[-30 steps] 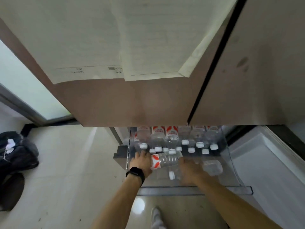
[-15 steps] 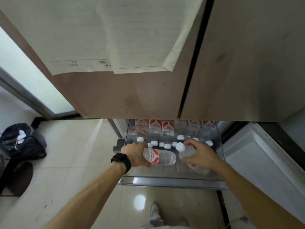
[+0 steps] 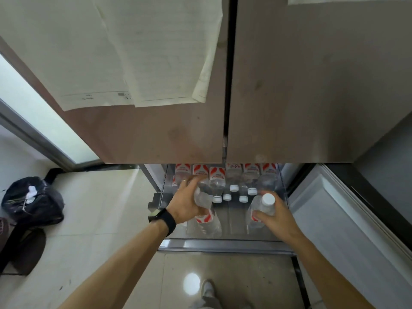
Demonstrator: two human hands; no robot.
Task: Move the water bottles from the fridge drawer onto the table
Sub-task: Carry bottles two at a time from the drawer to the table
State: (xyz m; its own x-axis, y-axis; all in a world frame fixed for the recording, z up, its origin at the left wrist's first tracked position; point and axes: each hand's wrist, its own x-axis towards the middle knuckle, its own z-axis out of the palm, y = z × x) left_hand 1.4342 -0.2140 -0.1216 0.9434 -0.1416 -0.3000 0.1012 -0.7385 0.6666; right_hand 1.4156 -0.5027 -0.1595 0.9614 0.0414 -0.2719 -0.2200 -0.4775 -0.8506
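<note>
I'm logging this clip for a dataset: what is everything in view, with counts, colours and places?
Clear fridge drawer: one, pulled open, bottom centre.
Clear plastic water bottles with white caps and red labels: at least six, back of drawer.
Brown fridge doors: two, above it.
White paper sheets: at least two, left door.
Black bag: one, floor, left.
Black wristwatch: one, left wrist.
Left hand: one, grips left-held bottle.
Right hand: one, grips right-held bottle.

Single head-worn wide view: tilted steeply down, close to fridge doors (image 3: 156, 134), directly above open fridge drawer (image 3: 223, 244).
</note>
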